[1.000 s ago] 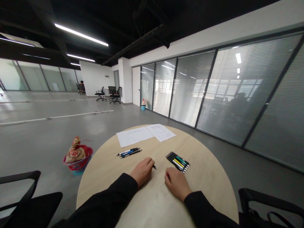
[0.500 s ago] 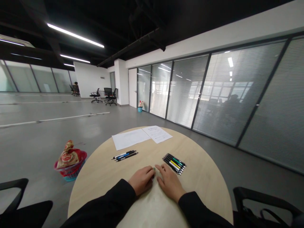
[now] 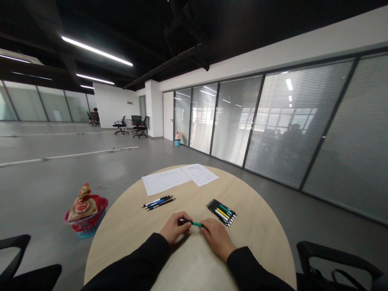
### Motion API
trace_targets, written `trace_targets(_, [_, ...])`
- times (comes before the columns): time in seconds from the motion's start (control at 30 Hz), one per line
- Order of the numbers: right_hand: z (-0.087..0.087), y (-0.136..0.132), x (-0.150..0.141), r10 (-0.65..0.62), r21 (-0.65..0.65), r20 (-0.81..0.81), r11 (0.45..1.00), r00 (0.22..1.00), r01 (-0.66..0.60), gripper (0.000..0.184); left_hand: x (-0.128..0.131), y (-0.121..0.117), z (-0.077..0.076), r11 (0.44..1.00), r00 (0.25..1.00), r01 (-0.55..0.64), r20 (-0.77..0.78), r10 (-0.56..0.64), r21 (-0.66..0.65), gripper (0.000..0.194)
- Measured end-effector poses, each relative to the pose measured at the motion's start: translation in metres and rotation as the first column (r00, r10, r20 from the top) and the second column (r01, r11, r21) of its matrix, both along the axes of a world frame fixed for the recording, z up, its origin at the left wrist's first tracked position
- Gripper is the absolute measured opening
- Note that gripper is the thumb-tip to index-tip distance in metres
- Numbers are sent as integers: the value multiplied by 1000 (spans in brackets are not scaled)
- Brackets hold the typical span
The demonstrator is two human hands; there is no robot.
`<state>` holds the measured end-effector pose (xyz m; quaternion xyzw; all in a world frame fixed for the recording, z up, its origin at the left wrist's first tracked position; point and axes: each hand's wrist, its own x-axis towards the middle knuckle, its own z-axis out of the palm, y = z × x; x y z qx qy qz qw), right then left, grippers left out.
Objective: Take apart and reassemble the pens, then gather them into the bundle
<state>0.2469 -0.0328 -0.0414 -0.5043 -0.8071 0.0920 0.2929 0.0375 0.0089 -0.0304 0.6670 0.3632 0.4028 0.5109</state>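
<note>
A green and black pen (image 3: 197,224) lies crosswise between my two hands, over the near part of the round table (image 3: 194,258). Its left end is pinched in the fingers of my left hand (image 3: 175,227). At the other end, the fingers of my right hand (image 3: 217,236) close on the black tip. Just beyond my right hand, several pens (image 3: 222,211) lie side by side in a tight row, mostly black with green, yellow and white ones among them. Farther left is a smaller group of pens (image 3: 158,203), with blue, black and white barrels.
Two printed paper sheets (image 3: 166,181) lie at the table's far edge. On the floor to the left stands a pink and blue basket (image 3: 87,226) holding a brown paper bag. Black chairs flank the table, one armrest (image 3: 339,256) at the right. Glass partitions with blinds run along the right.
My hands have moved slightly apart. The green pen, mostly hidden in my left hand before, now shows level between both hands. The view has tilted up a little.
</note>
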Motion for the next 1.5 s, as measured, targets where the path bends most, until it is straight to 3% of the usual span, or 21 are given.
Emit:
trace_targets(0.17, [-3, 2, 4, 40, -56, -65, 997, 997, -44, 25, -15, 13, -4, 998, 1000, -5, 5, 6, -67, 37])
trace_targets(0.47, [-17, 11, 13, 37, -25, -244, 999, 969, -44, 33, -20, 19, -3, 996, 1000, 11, 4, -11, -89, 36])
trace_targets(0.8, [-9, 12, 21, -24, -123, -410, 992, 912, -29, 27, -22, 17, -3, 995, 1000, 13, 2, -13, -103, 36])
trace_targets(1.5, [-18, 16, 26, -137, -307, -653, 947, 745, -95, 32, -28, 14, -2, 991, 999, 2, 42, 4, -137, 36])
